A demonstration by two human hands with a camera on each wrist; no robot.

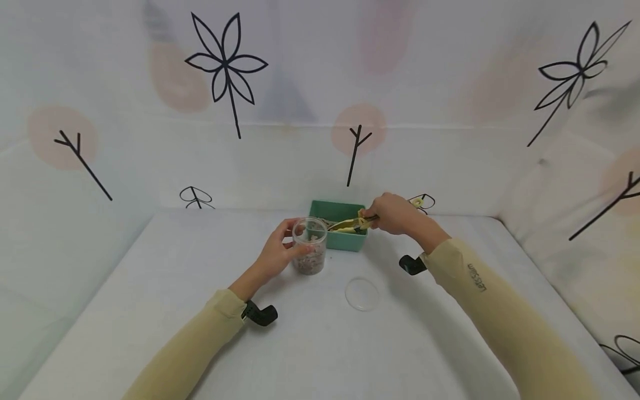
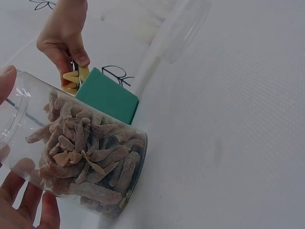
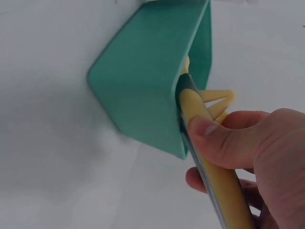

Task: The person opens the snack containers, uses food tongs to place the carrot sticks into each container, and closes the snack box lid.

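Observation:
My left hand (image 1: 274, 251) grips a clear round jar (image 1: 317, 244), its thumb across the near side and fingers behind. Brown, powdery dried strips (image 2: 90, 155) fill the jar's lower part, and its top is uncovered. Right behind it stands a green rectangular box (image 1: 347, 242). With my right hand (image 1: 395, 214) I hold yellow-and-metal tongs (image 3: 214, 176) by their sides, thumb on the yellow part. Their far end reaches into the box, where the wall hides the tips in the right wrist view. Some brownish matter shows inside the box beside the tongs.
A clear round lid (image 1: 362, 294) lies flat on the white table (image 1: 310, 350), in front of the box and to the right of the jar. Behind the table hangs a pale cloth (image 1: 300, 155) with plant drawings.

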